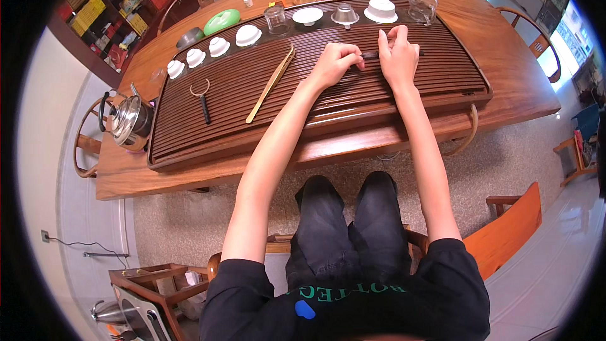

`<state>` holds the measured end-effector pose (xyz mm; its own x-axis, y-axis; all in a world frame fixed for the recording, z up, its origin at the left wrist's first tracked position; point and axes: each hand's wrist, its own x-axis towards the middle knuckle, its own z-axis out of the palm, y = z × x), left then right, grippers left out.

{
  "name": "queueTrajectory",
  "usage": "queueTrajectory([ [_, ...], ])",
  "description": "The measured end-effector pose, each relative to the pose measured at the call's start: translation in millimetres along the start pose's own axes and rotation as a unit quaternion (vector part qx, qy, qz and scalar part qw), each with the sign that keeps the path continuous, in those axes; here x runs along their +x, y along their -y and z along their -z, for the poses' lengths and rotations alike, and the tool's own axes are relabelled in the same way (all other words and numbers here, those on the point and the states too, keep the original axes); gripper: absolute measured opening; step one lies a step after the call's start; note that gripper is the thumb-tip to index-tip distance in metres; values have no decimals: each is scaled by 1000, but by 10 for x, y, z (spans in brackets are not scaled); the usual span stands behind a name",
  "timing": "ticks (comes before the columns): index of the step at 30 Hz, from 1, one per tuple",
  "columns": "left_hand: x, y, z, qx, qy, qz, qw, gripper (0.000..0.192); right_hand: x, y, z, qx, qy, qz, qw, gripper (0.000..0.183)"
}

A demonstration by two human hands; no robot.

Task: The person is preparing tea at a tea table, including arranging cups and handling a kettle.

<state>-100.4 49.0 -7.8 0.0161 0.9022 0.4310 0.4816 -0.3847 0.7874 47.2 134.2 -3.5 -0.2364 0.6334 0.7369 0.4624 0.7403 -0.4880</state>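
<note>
My left hand (pixel 337 62) and my right hand (pixel 398 57) are both over the slatted wooden tea tray (pixel 312 99). Between them runs a thin dark stick-like object (pixel 370 56), its left end pinched in my left fingers. My right hand closes around its other part, so most of it is hidden and I cannot tell what tool it is. Left of my hands lie gold-coloured tweezers (pixel 271 87), placed diagonally. Farther left rests a ring-shaped tool with a black handle (pixel 204 104). Just beyond my hands stand a small strainer (pixel 345 15) and a white bowl-shaped vessel (pixel 381 10).
Several upturned white cups (pixel 218 47) line the tray's far left edge. A glass cup (pixel 276 20), a white saucer (pixel 307 15) and a glass pitcher (pixel 422 5) stand along the back. A metal kettle (pixel 127 116) is left of the tray. A green dish (pixel 222 22) sits behind.
</note>
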Motion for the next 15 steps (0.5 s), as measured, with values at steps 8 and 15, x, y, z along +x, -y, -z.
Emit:
queueTrajectory([
  [8,6,-19,-11,1,-5,-4,1000,22,-5,-32,-2,-12,4,-15,1000,27],
  [15,13,38,14,29,-12,-11,999,22,-1,-13,2,-4,-2,-20,1000,28],
])
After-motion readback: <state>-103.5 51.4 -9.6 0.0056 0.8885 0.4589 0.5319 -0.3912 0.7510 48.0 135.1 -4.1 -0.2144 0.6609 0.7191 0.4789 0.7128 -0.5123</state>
